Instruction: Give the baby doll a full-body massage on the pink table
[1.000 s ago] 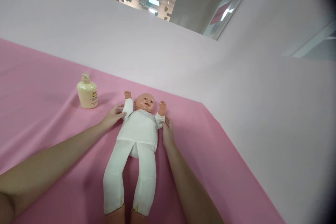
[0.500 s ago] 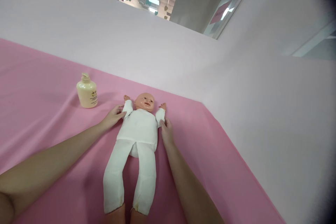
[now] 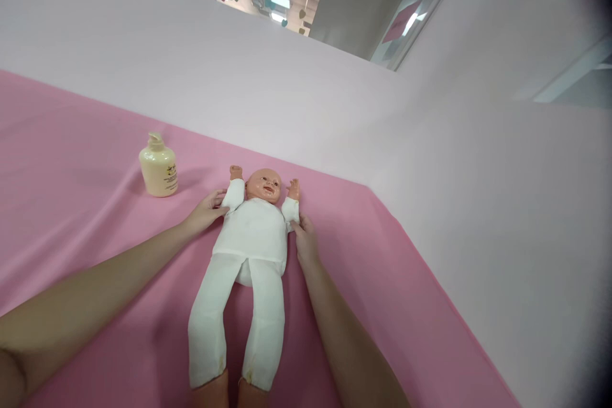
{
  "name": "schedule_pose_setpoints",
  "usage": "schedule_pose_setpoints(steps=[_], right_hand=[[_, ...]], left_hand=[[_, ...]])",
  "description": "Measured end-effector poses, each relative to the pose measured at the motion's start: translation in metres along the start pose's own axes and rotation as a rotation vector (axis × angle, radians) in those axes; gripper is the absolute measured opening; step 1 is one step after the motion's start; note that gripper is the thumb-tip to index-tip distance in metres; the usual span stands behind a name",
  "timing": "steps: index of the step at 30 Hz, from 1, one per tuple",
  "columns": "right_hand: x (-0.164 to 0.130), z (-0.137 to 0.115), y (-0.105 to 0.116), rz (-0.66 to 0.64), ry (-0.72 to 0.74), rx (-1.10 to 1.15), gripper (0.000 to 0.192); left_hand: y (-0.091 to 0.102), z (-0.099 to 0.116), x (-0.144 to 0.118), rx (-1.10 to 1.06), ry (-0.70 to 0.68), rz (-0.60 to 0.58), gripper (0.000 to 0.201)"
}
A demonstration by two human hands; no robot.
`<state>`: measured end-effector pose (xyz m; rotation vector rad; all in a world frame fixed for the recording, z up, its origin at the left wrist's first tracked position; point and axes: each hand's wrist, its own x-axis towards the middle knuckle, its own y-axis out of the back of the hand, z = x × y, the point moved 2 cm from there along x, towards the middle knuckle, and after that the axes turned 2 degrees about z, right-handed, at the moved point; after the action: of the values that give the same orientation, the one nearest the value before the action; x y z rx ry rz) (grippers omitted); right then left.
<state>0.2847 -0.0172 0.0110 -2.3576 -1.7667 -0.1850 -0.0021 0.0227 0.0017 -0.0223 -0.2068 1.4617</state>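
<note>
A baby doll (image 3: 251, 236) in white clothes lies on its back on the pink sheet (image 3: 86, 217), head away from me, both arms raised beside its head. My left hand (image 3: 205, 211) pinches the white sleeve of the doll's arm on the left side. My right hand (image 3: 305, 239) grips the sleeve of the arm on the right side, near the shoulder. The doll's bare feet leave the picture at the bottom edge.
A cream pump bottle (image 3: 158, 167) stands upright on the sheet to the left of the doll's head. A pale pink wall (image 3: 478, 204) rises behind and to the right of the sheet. Ceiling lights and hanging paper hearts show above the wall.
Holding the sleeves, my hands have moved the doll's arms: they dropped lower half a second ago and now point up again, closer to its head. The bottle has stayed put.
</note>
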Motion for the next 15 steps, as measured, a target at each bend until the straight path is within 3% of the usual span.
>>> schedule_pose_setpoints(steps=[5,8,11,15], right_hand=[[0.0028,0.0024,0.0006,-0.01,-0.014,0.152,0.012],[0.0024,0.0018,0.0005,-0.016,-0.041,0.177,0.008],[0.0001,-0.0003,-0.0004,0.012,-0.05,0.114,0.015],[-0.0035,-0.0034,-0.0009,0.083,-0.006,0.043,0.028]], left_hand=[[-0.0048,0.0055,-0.0014,-0.067,-0.016,-0.039,0.046],[-0.0047,0.0055,-0.0014,-0.085,-0.005,-0.04,0.042],[-0.0045,0.006,-0.0031,-0.081,-0.022,-0.046,0.051],[-0.0035,0.0065,-0.0067,0.032,-0.049,-0.004,0.082]])
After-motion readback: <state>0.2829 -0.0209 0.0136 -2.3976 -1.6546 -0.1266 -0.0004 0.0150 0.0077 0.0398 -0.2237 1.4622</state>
